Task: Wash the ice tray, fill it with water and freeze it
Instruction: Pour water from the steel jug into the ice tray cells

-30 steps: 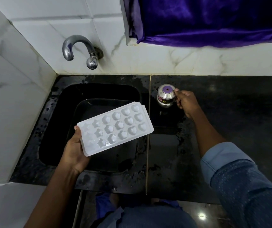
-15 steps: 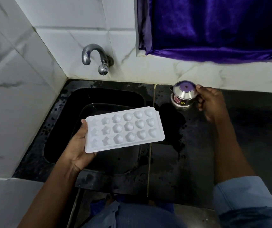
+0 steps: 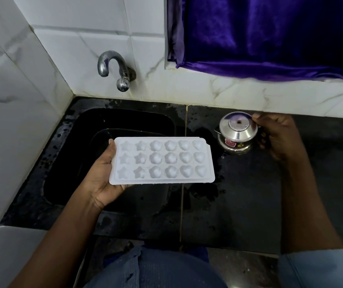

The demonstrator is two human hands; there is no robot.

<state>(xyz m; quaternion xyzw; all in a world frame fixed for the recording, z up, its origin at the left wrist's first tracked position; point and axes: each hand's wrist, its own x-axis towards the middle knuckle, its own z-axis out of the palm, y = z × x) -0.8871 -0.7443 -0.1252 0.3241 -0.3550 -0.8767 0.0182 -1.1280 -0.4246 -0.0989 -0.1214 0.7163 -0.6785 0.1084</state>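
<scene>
Denim (image 3: 158, 269) of your lap fills the bottom of the view, below the front edge of the bench (image 3: 239, 204); above it your left hand (image 3: 102, 179) holds the ice tray (image 3: 162, 161) by its left short end, thumb at the far left corner and palm cupped beneath; the tray hangs over the front right part of the sink (image 3: 70, 154), its right end reaching past the sink's right rim.

A second ago the tray sat skewed, its right end swung toward the back; now it lies level and square to the bench's front edge, with the star, flower and heart moulds facing you; I take that as steadying it to receive water, since a level tray fills evenly. Whether the moulds hold any water yet I cannot tell.

Further back, on the wet bench just right of the sink and near the back edge, stands the steel pot (image 3: 238, 132) with its lid on; your right hand (image 3: 278, 138) has stayed on it, fingers curled round its right side and thumb tip at the lid's rim; the pot has not left the bench. Lifting it to pour looks the likely next move; mind the lid, which may slip.

At the back left corner the tap (image 3: 114, 67) shows no stream; behind the bench's back edge hangs the purple curtain (image 3: 270, 34).
</scene>
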